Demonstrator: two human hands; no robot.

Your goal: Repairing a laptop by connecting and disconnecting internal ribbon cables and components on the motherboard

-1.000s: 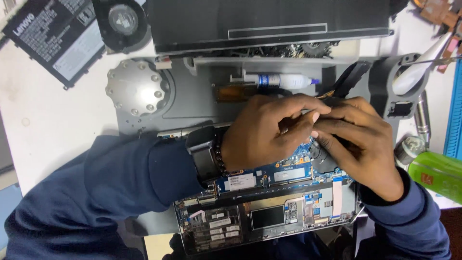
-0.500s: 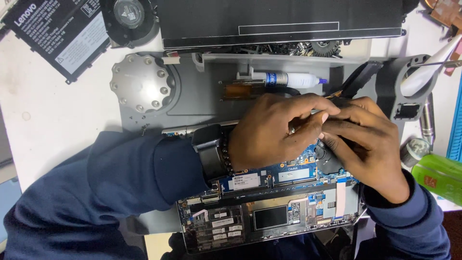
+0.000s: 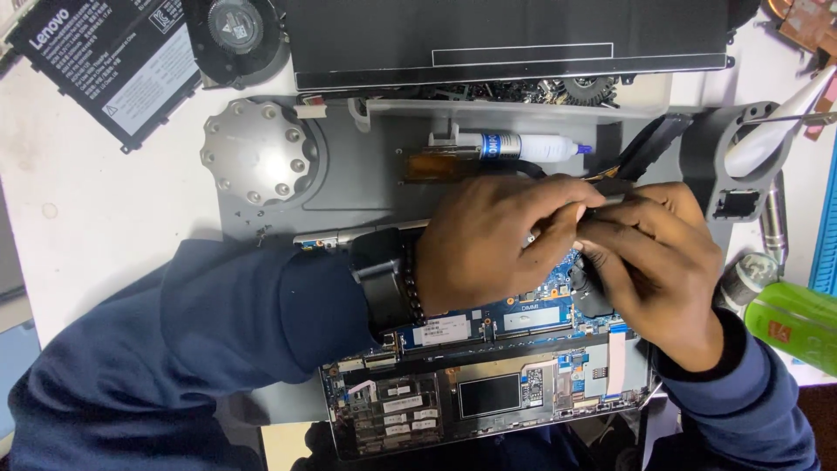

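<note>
Both hands met over the opened laptop (image 3: 488, 392) at centre frame: the left hand (image 3: 493, 249) and right hand (image 3: 658, 262) pinched a thin dark tool (image 3: 606, 202) between their fingertips above the blue circuit board (image 3: 532, 318). Just above lay a white paste syringe (image 3: 523, 146); a round metal knob (image 3: 259, 153) sat upper left.

- Our left hand (image 3: 497, 244) and right hand (image 3: 654, 262) cover the laptop motherboard (image 3: 488, 366) where they meet.
- We cannot make out what the fingers pinch.
- The green bottle (image 3: 798, 324) runs off the right edge.
- The battery (image 3: 109, 61) is cropped at top.
</note>
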